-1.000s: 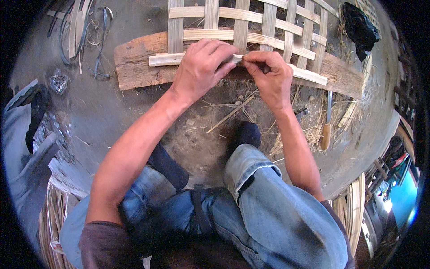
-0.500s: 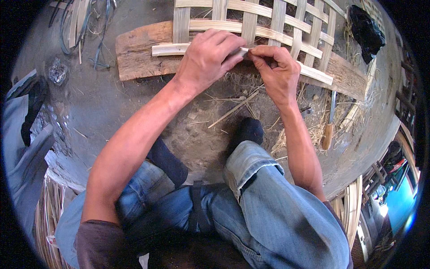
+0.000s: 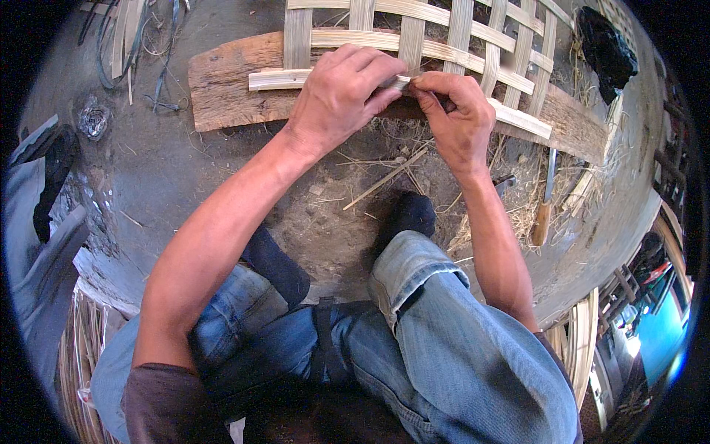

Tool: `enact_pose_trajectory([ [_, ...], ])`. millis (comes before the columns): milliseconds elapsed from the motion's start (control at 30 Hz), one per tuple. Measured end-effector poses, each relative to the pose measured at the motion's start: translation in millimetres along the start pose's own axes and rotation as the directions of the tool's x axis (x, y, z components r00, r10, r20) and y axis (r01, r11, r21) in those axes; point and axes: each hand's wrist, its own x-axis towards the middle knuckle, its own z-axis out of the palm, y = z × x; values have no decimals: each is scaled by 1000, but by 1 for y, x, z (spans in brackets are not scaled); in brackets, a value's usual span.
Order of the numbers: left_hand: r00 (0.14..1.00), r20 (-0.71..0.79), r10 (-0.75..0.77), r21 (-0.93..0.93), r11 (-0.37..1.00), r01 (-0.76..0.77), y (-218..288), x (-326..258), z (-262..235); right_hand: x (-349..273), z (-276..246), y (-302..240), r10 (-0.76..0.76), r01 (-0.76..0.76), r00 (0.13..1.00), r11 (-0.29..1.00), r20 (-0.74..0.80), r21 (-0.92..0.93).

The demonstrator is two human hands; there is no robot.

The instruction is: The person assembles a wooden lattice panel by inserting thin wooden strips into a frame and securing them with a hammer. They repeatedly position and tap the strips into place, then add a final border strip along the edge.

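A flat pale bamboo strip (image 3: 277, 79) runs crosswise along the near edge of an open woven bamboo lattice (image 3: 458, 33). My left hand (image 3: 333, 96) is closed over the strip left of its middle, thumb and fingers pressed to it. Just to the right, my right hand (image 3: 460, 111) pinches at the same strip with thumb and forefinger, its fingertips almost meeting the left ones. Both hands cover part of the strip. Under the lattice's near edge lies a rough wooden board (image 3: 237, 89).
A wooden-handled knife (image 3: 542, 222) lies on the floor beside my right forearm, amid bamboo shavings (image 3: 473, 229). A black plastic bag (image 3: 606, 55) is at the far right. Dark straps (image 3: 170, 59) and crumpled clear plastic (image 3: 94, 120) lie to the left. My feet are between my arms.
Both hands keep their hold on the strip. The view has shifted very slightly; nothing else has visibly moved.
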Motion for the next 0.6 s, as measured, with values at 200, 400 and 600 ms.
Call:
enact_pose_trajectory([
  [200,1000,-9,0,6,1000,0,0,0,2,-1,0,4,-123,123,992,991,6,-50],
  [400,999,-23,-28,20,999,28,6,0,1,1,1,3,-184,180,982,980,-32,-86],
  [600,993,4,-116,-30,993,116,19,-2,2,-2,0,4,-180,177,983,980,-25,-93],
])
